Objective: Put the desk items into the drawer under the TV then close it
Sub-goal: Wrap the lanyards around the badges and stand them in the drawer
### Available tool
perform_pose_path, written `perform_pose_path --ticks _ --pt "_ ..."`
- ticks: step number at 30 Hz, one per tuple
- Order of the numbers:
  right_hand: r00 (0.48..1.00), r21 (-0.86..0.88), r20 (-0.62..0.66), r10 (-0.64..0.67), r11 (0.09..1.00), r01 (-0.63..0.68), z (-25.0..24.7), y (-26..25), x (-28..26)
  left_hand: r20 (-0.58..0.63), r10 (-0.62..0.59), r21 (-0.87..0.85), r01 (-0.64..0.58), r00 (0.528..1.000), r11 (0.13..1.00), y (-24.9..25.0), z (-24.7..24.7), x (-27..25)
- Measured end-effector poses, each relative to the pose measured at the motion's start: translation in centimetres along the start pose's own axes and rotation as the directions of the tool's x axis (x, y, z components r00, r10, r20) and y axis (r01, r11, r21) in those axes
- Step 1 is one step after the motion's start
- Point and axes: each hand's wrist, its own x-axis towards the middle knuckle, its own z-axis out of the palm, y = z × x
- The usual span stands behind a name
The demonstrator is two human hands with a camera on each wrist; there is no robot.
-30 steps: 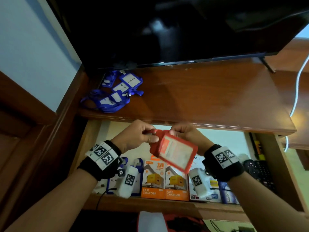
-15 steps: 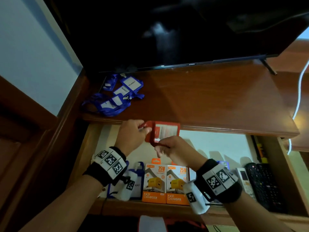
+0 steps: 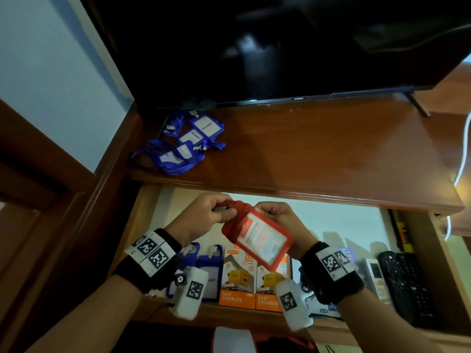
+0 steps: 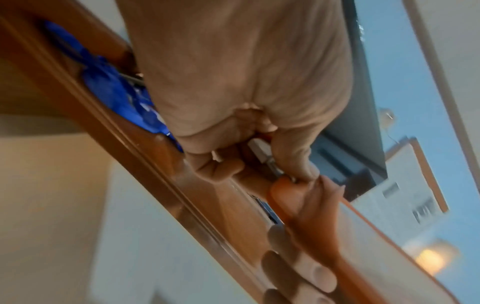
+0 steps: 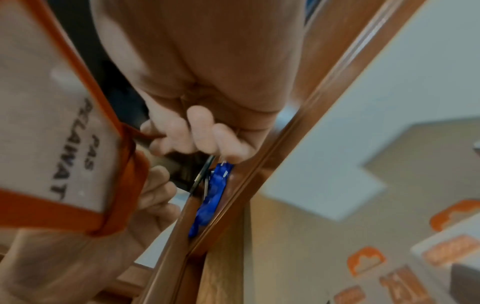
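Note:
A red badge holder [image 3: 260,238] with a white card hangs tilted above the open drawer [image 3: 331,222]. My left hand [image 3: 204,217] pinches its red strap and clip at the top. My right hand [image 3: 277,215] grips the holder's upper edge. In the right wrist view the card [image 5: 49,131] reads "PAS PELAWAT" inside its orange-red frame. The left wrist view shows my left fingers [image 4: 293,160] curled on the metal clip [image 4: 262,152]. Several blue badge holders [image 3: 183,146] with lanyards lie on the desk top [image 3: 318,151] under the TV [image 3: 267,47].
Inside the drawer stand two orange fast charger boxes [image 3: 252,284], blue badge holders [image 3: 204,273], a white remote [image 3: 377,276] and a black remote [image 3: 405,284]. A white cable [image 3: 463,151] hangs at the right. A wooden frame [image 3: 51,189] borders the left side.
The red badge holder has come back from the desk edge toward me and now hangs tilted over the drawer. My right hand moved from its lower edge to its upper edge.

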Motion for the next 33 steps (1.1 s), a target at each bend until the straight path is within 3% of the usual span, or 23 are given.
perform_pose_path --ticks 3,6,11,14,15,17,18,21,24,27,29,33 --pt "0.998 0.242 0.052 0.028 0.969 -0.04 1.0 -1.1 0.1 -0.051 0.028 -0.191 -0.037 0.998 0.981 -0.2 0.2 0.0" --pt "0.991 0.461 0.041 0.13 0.877 -0.134 1.8 -1.9 0.5 -0.107 0.019 -0.428 -0.064 0.994 0.902 -0.6 0.2 -0.2" --pt "0.97 0.417 0.162 0.183 0.878 -0.235 2.1 -0.1 2.4 -0.193 -0.042 -0.608 -0.086 0.98 0.789 -1.7 -0.3 -0.9" --pt "0.841 0.259 0.514 0.169 0.904 -0.34 2.5 -0.1 3.7 -0.221 -0.059 -0.618 -0.093 0.973 0.781 -2.8 -1.0 -1.6" --pt "0.84 0.211 0.51 0.186 0.919 -0.332 2.6 0.3 4.0 -0.222 -0.061 -0.616 -0.092 0.973 0.782 -3.1 -1.3 -1.8" --pt "0.904 0.003 0.319 0.285 0.953 -0.302 2.7 0.8 4.1 -0.217 -0.074 -0.591 -0.071 0.974 0.804 -3.8 -2.1 -2.1" --pt "0.933 -0.083 0.232 0.275 0.961 -0.263 2.5 1.1 4.0 -0.211 -0.084 -0.557 -0.049 0.974 0.829 -4.1 -2.7 -2.3" --pt "0.943 -0.161 0.202 0.264 0.959 -0.234 1.4 1.7 4.5 -0.203 -0.119 -0.339 0.044 0.972 0.94 -5.3 -4.3 -2.5" --pt "0.954 -0.241 0.105 0.281 0.938 -0.25 1.0 1.1 6.1 -0.193 -0.133 0.093 0.154 0.972 0.984 -6.9 -5.6 -2.0" --pt "0.967 -0.378 -0.007 0.253 0.895 -0.237 1.3 -0.2 7.8 -0.131 -0.192 0.486 0.232 0.973 0.843 -8.2 -5.8 -1.0" --pt "0.975 -0.449 -0.021 0.223 0.869 -0.208 2.3 -1.6 9.1 -0.056 -0.241 0.665 0.216 0.969 0.715 -9.0 -5.2 -0.5" --pt "0.991 -0.572 0.003 0.135 0.813 -0.109 4.6 -4.2 12.7 0.013 -0.299 0.748 0.189 0.954 0.636 -11.1 -3.6 0.6"
